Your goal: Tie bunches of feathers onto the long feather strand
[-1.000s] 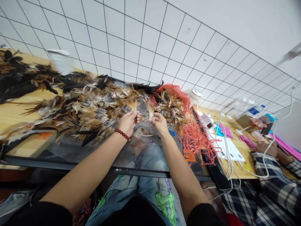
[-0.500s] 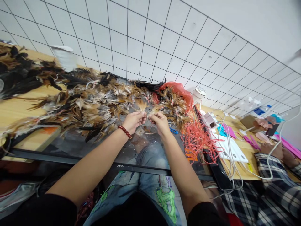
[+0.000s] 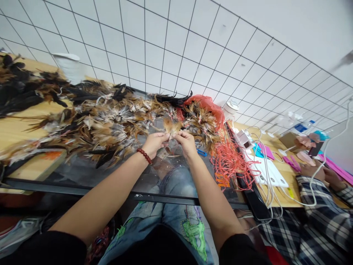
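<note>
While both hands' fingers pinch small feathers (image 3: pixel 171 127), glass tabletop (image 3: pixel 82 173) meets wire-grid wall (image 3: pixel 193 48).

Tan and rust-brown small feathers (image 3: pixel 171 127) sit between the left hand (image 3: pixel 154 142) and right hand (image 3: pixel 187 142), above a dark red bead bracelet (image 3: pixel 145 155). A heap of feathers (image 3: pixel 104 117) in brown, black, cream and grey covers the pale wood desk (image 3: pixel 16 129). A red-orange plastic bag (image 3: pixel 209 106) and coral-red cords (image 3: pixel 230 163) lie beside white cables (image 3: pixel 268 176) and magenta strips (image 3: pixel 289 163). Behind stands a white wall grid (image 3: pixel 176 48) with thin black lines. Faded blue jeans (image 3: pixel 176 217) bear green and purple patches; a neighbour's sleeve (image 3: pixel 322 217) is navy-and-white plaid.
</note>
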Demonstrator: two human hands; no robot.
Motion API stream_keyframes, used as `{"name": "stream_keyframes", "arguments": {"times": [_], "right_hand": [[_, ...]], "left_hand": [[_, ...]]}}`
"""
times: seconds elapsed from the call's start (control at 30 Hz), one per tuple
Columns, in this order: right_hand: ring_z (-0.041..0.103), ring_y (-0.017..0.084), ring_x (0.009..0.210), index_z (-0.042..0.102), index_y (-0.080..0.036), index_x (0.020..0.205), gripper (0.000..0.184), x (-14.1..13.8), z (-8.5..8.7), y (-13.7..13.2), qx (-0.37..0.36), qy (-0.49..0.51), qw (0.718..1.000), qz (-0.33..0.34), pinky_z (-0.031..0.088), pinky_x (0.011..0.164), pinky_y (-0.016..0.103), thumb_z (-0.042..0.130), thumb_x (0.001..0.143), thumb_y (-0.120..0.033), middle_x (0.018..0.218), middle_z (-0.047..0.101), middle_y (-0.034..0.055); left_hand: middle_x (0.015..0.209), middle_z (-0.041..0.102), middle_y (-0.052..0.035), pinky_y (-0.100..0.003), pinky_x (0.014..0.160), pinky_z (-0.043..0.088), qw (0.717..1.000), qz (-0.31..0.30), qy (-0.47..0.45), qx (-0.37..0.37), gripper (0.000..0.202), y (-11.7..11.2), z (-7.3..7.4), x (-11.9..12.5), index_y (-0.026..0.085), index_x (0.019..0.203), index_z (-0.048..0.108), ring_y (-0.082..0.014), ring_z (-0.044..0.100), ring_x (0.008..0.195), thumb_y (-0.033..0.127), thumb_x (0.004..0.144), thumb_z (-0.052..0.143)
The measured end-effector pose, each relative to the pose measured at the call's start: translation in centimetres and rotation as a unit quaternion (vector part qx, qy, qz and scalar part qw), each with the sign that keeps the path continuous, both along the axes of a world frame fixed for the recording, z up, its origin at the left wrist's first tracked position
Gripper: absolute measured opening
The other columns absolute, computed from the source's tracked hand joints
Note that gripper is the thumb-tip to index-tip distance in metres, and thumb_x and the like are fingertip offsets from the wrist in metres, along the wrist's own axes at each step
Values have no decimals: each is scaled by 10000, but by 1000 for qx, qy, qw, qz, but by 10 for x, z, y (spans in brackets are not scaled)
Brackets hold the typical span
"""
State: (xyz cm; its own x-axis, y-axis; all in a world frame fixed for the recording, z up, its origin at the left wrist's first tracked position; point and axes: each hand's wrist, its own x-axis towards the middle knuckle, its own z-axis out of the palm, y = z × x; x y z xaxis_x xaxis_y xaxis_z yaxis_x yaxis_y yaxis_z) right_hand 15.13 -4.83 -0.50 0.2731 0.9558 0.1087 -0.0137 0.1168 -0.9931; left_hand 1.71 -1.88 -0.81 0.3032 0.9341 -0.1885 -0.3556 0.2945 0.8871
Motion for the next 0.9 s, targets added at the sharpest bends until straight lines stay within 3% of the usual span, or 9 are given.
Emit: {"name": "stream_keyframes", "arguments": {"times": [0.2,0.4,0.57,0.67,0.77,0.83,0.9], "right_hand": [[474,115,548,612,-196,606,293,1,-2,1,3,4,1000,24,357,562,255,723,603,-468,557,568,-27],[496,122,640,705,-195,767,273,2,-7,3,46,-66,997,15,399,635,258,716,653,-443,717,632,-1],[441,105,624,712,-193,772,229,-5,-12,5,64,-166,983,35,383,627,241,695,696,-409,703,586,-13],[448,104,631,668,-184,656,181,0,-7,2,83,-237,967,42,375,628,235,657,727,-350,682,564,-13],[472,103,616,650,-171,604,208,13,1,-6,48,-327,941,73,369,621,229,660,732,-335,639,573,-17],[506,107,613,683,-173,645,209,23,6,-9,-3,-396,914,85,372,623,227,656,752,-350,632,603,-19],[566,126,679,724,-194,761,162,30,11,-8,-40,-474,878,50,390,657,230,634,785,-327,713,663,-9]], "left_hand": [[675,692,-100,-271,659,487,997,-74,1,-1,311,-1,0,0,87,702,716,-150,624,664,304,543,872],[807,720,-79,-245,764,481,997,25,-79,1,191,4,2,0,114,702,708,-132,638,784,232,614,830],[779,706,-73,-237,693,492,994,-3,-110,-19,147,4,5,-2,108,734,694,-119,618,698,198,669,791],[774,698,-59,-249,714,508,990,16,-138,-25,128,6,7,-6,121,721,662,-123,629,721,175,689,774],[755,682,-35,-261,767,518,982,75,-170,-37,117,11,11,-11,135,722,630,-122,650,773,184,747,734],[718,663,-20,-257,753,522,976,113,-182,-45,128,14,13,-13,137,728,617,-111,650,733,212,788,701],[654,624,1,-240,687,519,969,146,-191,-52,134,16,13,-14,136,744,614,-93,623,634,231,813,677]]}}
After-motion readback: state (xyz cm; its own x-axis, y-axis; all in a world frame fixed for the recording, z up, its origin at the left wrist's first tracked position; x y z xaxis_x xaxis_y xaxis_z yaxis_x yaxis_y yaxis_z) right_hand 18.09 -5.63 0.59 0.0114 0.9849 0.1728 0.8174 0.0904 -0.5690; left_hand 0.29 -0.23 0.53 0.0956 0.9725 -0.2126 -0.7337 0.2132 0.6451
